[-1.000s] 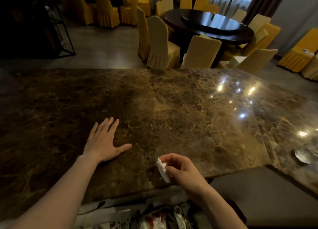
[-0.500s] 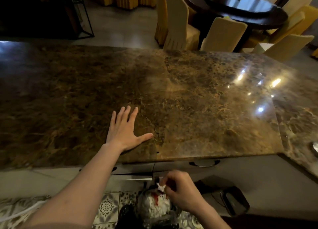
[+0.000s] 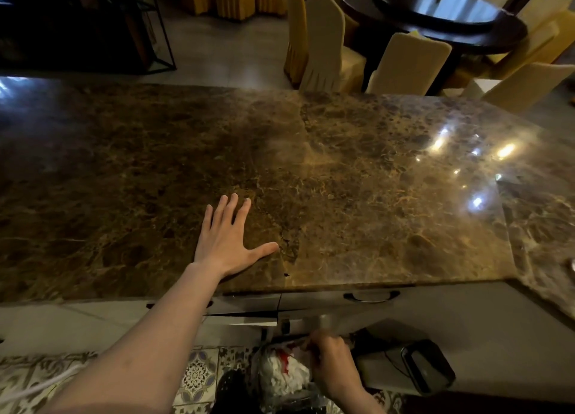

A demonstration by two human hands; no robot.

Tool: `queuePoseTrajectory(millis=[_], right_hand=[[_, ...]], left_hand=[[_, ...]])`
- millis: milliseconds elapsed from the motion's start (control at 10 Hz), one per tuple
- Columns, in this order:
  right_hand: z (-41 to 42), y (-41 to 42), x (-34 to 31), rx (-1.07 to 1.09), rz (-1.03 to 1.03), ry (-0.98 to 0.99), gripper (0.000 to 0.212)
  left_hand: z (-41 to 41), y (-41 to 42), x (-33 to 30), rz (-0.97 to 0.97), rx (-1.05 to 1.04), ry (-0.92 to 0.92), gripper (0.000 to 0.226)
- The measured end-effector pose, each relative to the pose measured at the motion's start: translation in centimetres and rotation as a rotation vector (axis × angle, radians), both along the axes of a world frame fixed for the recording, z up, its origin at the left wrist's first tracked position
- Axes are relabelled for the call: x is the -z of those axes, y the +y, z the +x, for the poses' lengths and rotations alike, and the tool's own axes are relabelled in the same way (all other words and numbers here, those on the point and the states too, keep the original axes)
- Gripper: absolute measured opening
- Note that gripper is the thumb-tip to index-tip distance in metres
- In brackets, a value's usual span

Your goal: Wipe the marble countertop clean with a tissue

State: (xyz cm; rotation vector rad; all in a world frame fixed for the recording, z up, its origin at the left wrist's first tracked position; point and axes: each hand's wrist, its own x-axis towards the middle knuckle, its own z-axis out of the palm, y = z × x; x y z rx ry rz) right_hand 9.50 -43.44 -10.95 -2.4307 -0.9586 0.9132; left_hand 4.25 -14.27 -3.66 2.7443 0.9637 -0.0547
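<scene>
The brown marble countertop [image 3: 373,195] fills the middle of the view, glossy with light reflections at the right. My left hand [image 3: 225,242] lies flat on it near the front edge, fingers spread, holding nothing. My right hand [image 3: 331,362] is below the counter edge, fingers curled, blurred, right over a bin lined with clear plastic [image 3: 280,373] that holds crumpled white tissues with red marks. I cannot make out the tissue in that hand.
White drawer fronts with a dark handle [image 3: 370,296] run under the counter edge. A black flat object [image 3: 427,370] lies right of the bin. Patterned floor tiles [image 3: 196,376] show below. Beyond the counter stand covered chairs [image 3: 323,40] around a dark round table [image 3: 435,12].
My right hand carried the white tissue from the counter's front edge down to the bin below and has sunk closer to it. The left hand stays flat on the marble.
</scene>
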Motion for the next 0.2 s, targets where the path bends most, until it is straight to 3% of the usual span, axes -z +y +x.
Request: queuePoseTrajectory(millis=[200], right_hand=[[0.67, -0.31, 0.45, 0.003, -0.026, -0.024, 0.019]], left_hand=[[-0.02, -0.18, -0.07, 0.010, 0.006, 0.009, 0.125]])
